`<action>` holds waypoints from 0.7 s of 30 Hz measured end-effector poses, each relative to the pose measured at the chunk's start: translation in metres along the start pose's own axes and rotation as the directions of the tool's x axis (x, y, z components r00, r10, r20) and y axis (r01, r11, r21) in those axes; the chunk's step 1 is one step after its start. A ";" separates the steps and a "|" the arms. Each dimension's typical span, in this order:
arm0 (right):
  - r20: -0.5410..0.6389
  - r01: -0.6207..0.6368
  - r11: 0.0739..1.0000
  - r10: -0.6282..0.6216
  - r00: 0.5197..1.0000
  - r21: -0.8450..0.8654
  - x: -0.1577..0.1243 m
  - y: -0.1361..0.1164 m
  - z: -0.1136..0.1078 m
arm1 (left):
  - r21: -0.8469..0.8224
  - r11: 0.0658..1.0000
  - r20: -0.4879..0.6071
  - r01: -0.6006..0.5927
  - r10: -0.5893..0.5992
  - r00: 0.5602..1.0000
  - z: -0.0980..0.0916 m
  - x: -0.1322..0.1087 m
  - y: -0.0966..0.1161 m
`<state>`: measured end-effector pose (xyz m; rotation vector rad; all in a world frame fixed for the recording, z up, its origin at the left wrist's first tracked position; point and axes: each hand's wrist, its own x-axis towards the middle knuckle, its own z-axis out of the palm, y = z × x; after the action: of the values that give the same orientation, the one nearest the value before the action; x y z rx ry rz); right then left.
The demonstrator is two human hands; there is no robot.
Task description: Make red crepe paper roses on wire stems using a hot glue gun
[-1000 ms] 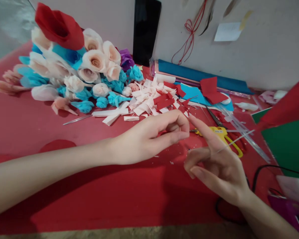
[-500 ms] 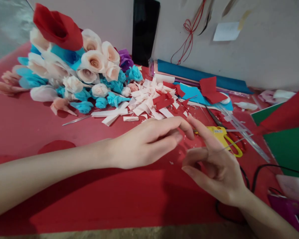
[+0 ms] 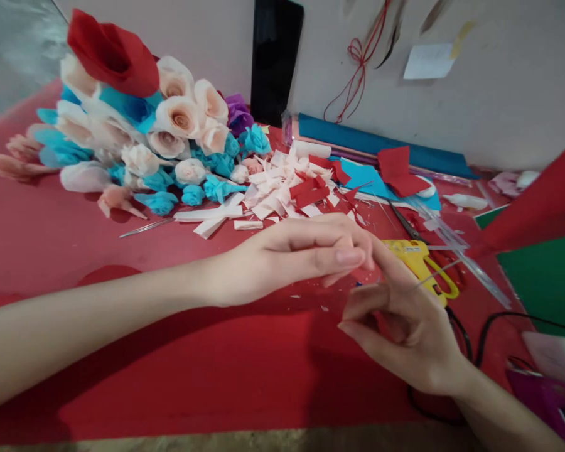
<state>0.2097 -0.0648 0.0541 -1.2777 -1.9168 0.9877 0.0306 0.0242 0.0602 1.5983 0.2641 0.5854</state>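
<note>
My left hand (image 3: 287, 260) reaches across the middle, its thumb and fingers closed round the tip of my right index finger; anything pinched between them is hidden. My right hand (image 3: 405, 320) has its thumb and middle finger curled together. A thin pale stem (image 3: 440, 273) runs out from behind its fingers to a large red crepe-paper flower (image 3: 537, 204), cut off by the right edge. Just beyond my right hand lies a yellow glue gun (image 3: 414, 254). Small white scraps (image 3: 324, 308) dot the red tabletop (image 3: 207, 376) below my fingers.
Paper flowers (image 3: 179, 119) in white, blue, red and purple crowd the left back. Cut paper strips (image 3: 273, 188) lie mid-table, with scissors (image 3: 407, 223) and clear glue sticks (image 3: 480, 270) to the right. A black phone (image 3: 277, 63) leans on the wall. A black cable (image 3: 487, 320) curves at right.
My left hand has shifted slightly right and closed over the tip of my right index finger. The red flower has swung a little left and up. My right hand has barely moved.
</note>
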 end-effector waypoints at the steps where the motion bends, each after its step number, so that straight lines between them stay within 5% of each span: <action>1: 0.000 0.003 1.000 -0.003 1.000 0.015 0.000 0.001 -0.001 | -0.101 0.995 0.015 0.008 -0.007 1.000 0.000 0.000 0.000; 5: 0.078 -0.041 0.985 0.028 0.997 0.168 0.000 0.000 0.000 | -0.267 0.957 0.103 0.117 -0.092 0.990 0.004 0.000 0.001; 10: 0.108 -0.058 0.984 0.039 0.993 0.171 0.002 -0.001 0.005 | 0.007 0.993 -0.033 0.121 -0.121 0.992 0.015 -0.001 -0.001; 15: 0.109 -0.089 0.963 0.063 0.992 0.253 0.002 -0.001 0.010 | 0.151 0.982 -0.030 0.115 -0.112 0.993 0.025 -0.007 -0.007; 21: 0.124 -0.204 0.969 0.188 0.974 0.140 -0.005 0.003 0.008 | 0.303 0.953 -0.056 -0.007 0.025 0.998 0.029 -0.007 -0.012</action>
<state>0.2061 -0.0709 0.0466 -1.3677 -1.7803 1.3037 0.0412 -0.0025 0.0467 1.8820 0.4006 0.6275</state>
